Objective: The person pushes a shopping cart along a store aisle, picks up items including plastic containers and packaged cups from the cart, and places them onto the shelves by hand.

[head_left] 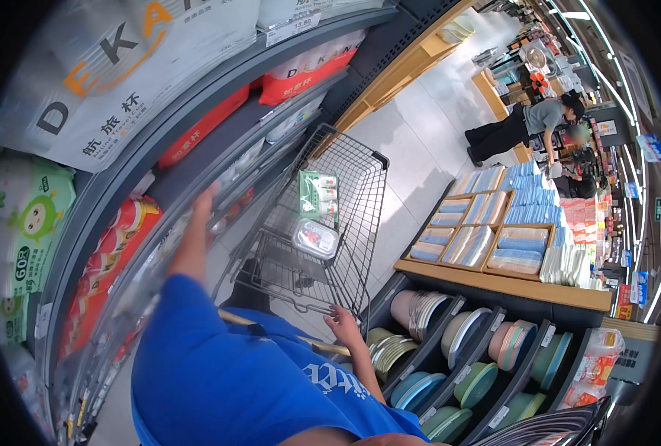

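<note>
My left arm stretches out to the shelf on the left. My left hand [205, 202] is at the front of the packs on a lower shelf, and its fingers are too blurred to make out. My right hand [342, 325] hovers beside the near end of a wire shopping cart [379, 215], fingers apart, with nothing in it. Inside the cart lie a green-and-white pack [318, 195] and a clear plastic box [316, 239] with a printed label.
Large bags of travel cups [122, 82], red packs [308, 74] and a green pack [29, 245] fill the left shelves. Right of the cart, bowls [468, 334] stand in a divided rack below folded towels [468, 249]. A person [535, 123] stands farther down the aisle.
</note>
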`<state>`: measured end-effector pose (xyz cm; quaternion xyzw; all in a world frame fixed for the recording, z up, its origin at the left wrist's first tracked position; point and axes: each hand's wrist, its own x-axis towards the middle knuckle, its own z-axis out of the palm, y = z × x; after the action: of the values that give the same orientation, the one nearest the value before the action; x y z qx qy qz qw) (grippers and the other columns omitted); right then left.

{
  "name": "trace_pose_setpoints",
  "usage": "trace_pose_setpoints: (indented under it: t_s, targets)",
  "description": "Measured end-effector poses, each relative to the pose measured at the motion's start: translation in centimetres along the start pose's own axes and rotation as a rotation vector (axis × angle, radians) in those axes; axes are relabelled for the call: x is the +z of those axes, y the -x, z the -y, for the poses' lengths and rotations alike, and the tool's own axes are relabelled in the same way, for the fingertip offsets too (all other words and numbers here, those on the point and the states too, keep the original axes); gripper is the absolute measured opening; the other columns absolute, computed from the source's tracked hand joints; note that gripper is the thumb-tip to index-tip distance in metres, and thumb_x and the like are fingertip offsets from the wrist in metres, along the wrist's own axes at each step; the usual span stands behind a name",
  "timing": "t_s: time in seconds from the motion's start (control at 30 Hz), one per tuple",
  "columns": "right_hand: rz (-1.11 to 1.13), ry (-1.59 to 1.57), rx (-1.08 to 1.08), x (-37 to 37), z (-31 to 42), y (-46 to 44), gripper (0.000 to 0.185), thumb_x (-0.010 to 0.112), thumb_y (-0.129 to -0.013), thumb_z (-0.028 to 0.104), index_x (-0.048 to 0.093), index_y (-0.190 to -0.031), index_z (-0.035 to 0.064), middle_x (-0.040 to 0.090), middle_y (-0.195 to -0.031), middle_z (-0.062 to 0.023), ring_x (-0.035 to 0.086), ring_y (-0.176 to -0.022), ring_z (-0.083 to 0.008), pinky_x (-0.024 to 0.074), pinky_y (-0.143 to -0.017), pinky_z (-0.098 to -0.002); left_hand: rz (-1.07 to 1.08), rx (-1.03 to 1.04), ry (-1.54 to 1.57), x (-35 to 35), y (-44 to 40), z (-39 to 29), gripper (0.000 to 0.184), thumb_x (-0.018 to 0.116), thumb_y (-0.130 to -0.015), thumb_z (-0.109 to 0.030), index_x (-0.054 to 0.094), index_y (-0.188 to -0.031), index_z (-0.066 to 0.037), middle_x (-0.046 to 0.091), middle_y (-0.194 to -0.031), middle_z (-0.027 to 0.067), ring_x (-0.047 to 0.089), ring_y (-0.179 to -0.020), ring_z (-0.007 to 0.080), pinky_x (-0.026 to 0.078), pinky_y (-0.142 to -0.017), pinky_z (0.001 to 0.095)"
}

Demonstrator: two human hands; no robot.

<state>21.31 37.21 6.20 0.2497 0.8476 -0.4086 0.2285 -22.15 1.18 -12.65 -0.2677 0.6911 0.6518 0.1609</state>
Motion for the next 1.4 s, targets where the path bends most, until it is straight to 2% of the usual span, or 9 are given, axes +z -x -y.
trace_pose_setpoints:
  t_s: [0.33,0.53,0.63,0.7,0.87,0.97,1.07,1.13,1.4]
  targets:
    - [-0.058,-0.027,0.023,-0.3,-1.7,0.3,0.05,0.073,-0.089,0.028,0.06,-0.13,0.0011,0.07,-0.109,-0.0187,0.068,-0.098,-0.0293,0.0541,-0.088,-0.0391,-0.122,0.121,-0.149,0.7,2.0,0.5,0.071,0.074,-0.087,-0.035,0.051,-0.144,0.0,0.053,-0.145,0.0207,0.053,-0.13,0.0336,0.04,-0.108,0.039]
    - [-0.412,0.196,-0.041,-1.6,-6.4,1.4,0.063,0.083,-0.076,0.025,0.059,-0.131,0.0069,0.059,-0.128,-0.0171,0.06,-0.112,-0.0333,0.0515,-0.094,-0.0407,-0.264,0.244,-0.22,2.4,5.5,4.2,0.051,0.074,-0.083,-0.022,0.061,-0.126,0.002,0.065,-0.122,0.025,0.061,-0.117,0.0408,0.047,-0.099,0.0445]
    - [-0.385,0.268,-0.039,-0.5,-7.7,1.2,0.076,0.088,-0.069,0.033,0.058,-0.134,0.008,0.055,-0.136,-0.0162,0.051,-0.126,-0.037,0.0428,-0.104,-0.0474,-0.208,0.392,-0.398,3.5,12.5,4.2,0.043,0.073,-0.081,-0.018,0.062,-0.117,0.001,0.066,-0.117,0.0221,0.062,-0.111,0.0418,0.047,-0.097,0.0454]
    - [-0.445,0.327,-0.086,1.2,-7.8,0.9,0.08,0.087,-0.069,0.038,0.056,-0.137,0.0107,0.055,-0.136,-0.0143,0.048,-0.13,-0.0338,0.032,-0.113,-0.0527,-0.023,0.404,-0.556,4.3,18.7,3.4,0.044,0.071,-0.084,-0.018,0.06,-0.122,0.0,0.058,-0.131,0.0207,0.053,-0.126,0.0367,0.041,-0.107,0.0418]
    - [-0.439,0.584,-0.07,3.9,-7.4,-1.7,0.07,0.085,-0.07,0.038,0.06,-0.131,0.0141,0.062,-0.127,-0.0079,0.054,-0.125,-0.0265,0.0262,-0.116,-0.0563,0.152,1.04,-1.161,4.0,26.4,5.9,0.036,0.071,-0.083,-0.022,0.065,-0.114,-0.005,0.058,-0.134,0.0157,0.055,-0.123,0.0373,0.045,-0.101,0.0429]
    - [-0.348,0.518,-0.027,3.9,-8.4,-4.0,0.062,0.085,-0.071,0.035,0.063,-0.125,0.0131,0.067,-0.117,-0.0087,0.061,-0.114,-0.0283,0.0392,-0.107,-0.0528,0.38,0.546,-0.953,4.3,26.0,6.1,0.028,0.063,-0.089,-0.029,0.068,-0.106,-0.007,0.064,-0.125,0.0152,0.062,-0.114,0.0357,0.049,-0.094,0.0474]
    - [-0.286,0.396,-0.004,3.7,-8.9,-3.7,0.058,0.084,-0.072,0.033,0.064,-0.122,0.0123,0.07,-0.11,-0.0105,0.065,-0.106,-0.0314,0.0507,-0.094,-0.0476,0.522,0.427,-1.02,4.3,23.9,7.2,0.029,0.06,-0.09,-0.031,0.068,-0.106,-0.009,0.067,-0.117,0.0164,0.063,-0.11,0.0374,0.05,-0.092,0.0485]
    - [-0.312,0.441,-0.04,3.7,-9.2,-3.7,0.058,0.083,-0.072,0.032,0.064,-0.123,0.0125,0.07,-0.109,-0.0121,0.066,-0.104,-0.0334,0.0547,-0.086,-0.0454,0.507,0.447,-1.024,4.2,23.9,7.6,0.029,0.058,-0.09,-0.031,0.068,-0.105,-0.008,0.068,-0.113,0.0171,0.063,-0.109,0.0377,0.05,-0.091,0.0487]
    - [-0.392,0.473,0.02,6.0,-9.2,-0.8,0.065,0.08,-0.077,0.039,0.06,-0.131,0.0098,0.06,-0.133,-0.0105,0.052,-0.127,-0.0337,0.0441,-0.101,-0.051,0.314,0.644,-1.07,3.4,27.7,7.7,0.032,0.055,-0.093,-0.035,0.07,-0.093,-0.007,0.071,-0.098,0.0168,0.066,-0.099,0.0386,0.047,-0.089,0.051]
